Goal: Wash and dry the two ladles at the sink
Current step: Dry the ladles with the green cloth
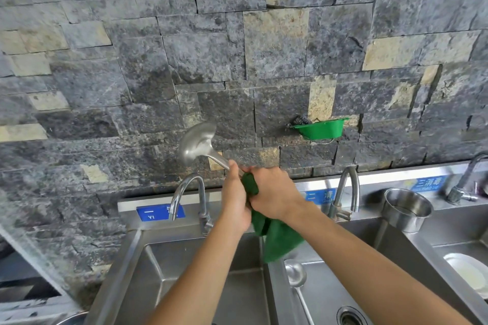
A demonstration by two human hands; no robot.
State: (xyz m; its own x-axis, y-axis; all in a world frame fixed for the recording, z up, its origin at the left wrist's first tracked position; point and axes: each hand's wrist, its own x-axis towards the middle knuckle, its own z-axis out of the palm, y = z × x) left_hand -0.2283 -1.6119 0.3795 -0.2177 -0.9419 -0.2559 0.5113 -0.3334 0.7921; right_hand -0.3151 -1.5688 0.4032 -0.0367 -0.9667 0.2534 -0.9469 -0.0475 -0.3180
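Observation:
A steel ladle (195, 144) is held up in front of the stone wall, bowl at the top left, handle slanting down to the right. My left hand (235, 198) grips the handle just below the bowl. My right hand (273, 194) holds a green cloth (274, 237) wrapped round the lower handle; the cloth's loose end hangs over the sink divider. The second ladle (297, 276) lies in the middle sink basin, bowl up near the back wall, handle running toward me.
Three-basin steel sink (137, 253) with taps (188, 192) (348, 190) (467, 179) on the back ledge. A steel pot (406, 210) stands on the ledge at right. White plates (470, 274) lie in the right basin. A green basket (320, 128) with a scourer hangs on the wall.

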